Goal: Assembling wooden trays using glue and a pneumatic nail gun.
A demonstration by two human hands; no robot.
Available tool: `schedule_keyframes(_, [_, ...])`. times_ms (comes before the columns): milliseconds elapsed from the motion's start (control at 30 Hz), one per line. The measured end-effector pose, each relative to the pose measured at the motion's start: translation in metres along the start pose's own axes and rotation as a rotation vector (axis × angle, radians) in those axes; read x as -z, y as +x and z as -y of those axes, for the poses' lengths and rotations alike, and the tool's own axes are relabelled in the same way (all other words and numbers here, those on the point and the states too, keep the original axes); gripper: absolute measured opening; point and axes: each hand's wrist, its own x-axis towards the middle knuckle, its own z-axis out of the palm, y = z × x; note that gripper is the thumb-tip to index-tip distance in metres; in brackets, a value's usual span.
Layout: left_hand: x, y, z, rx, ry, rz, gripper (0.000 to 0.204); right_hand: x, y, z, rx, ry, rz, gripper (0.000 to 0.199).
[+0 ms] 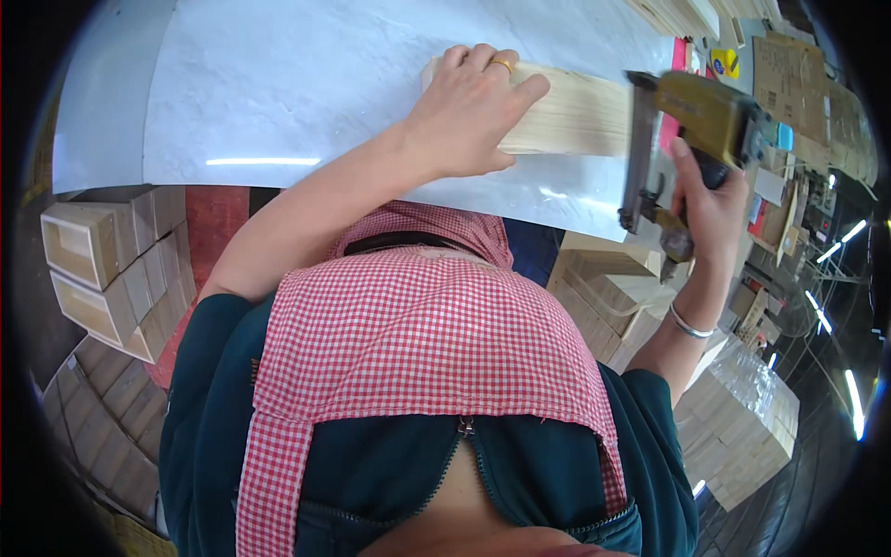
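Observation:
A pale, flat-faced wooden piece [580, 113] lies on the bluish-white tabletop, its grain running lengthwise. Across its left part rests my left hand [478, 107], gripping it with the fingers curled toward the far side; a ring is on one finger. My right hand [710, 200] is wrapped round the handle of a nail gun [701, 116] with a dull yellow body and a dark magazine. The nail gun is held upright at the right end of the wooden piece, partly overlapping it in view. Whether its nose touches the wood I cannot tell.
The worktable [306, 74] stretches across the front. Wooden boxes [88, 246] are stacked at the lower left, with more wooden boxes [603, 283] below the table's right edge. A wrapped stack [742, 408] stands farther right. Cardboard [789, 84] and a yellow tub [725, 63] are at upper right.

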Motion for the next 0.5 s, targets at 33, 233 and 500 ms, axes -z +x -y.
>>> schedule_keyframes(33, [0.005,-0.001,0.003,0.044,-0.017,-0.005,0.063,0.003,-0.002,-0.002,0.007,-0.014,-0.121,0.028])
schedule_keyframes(233, [0.083,-0.040,0.065,0.729,-1.072,0.196,0.060,0.047,0.006,-0.147,0.167,-0.072,-0.312,0.034])
schedule_keyframes(500, [0.085,-0.109,0.091,0.964,-0.870,-0.154,0.063,0.018,0.017,-0.298,0.035,-0.609,-0.459,0.054])
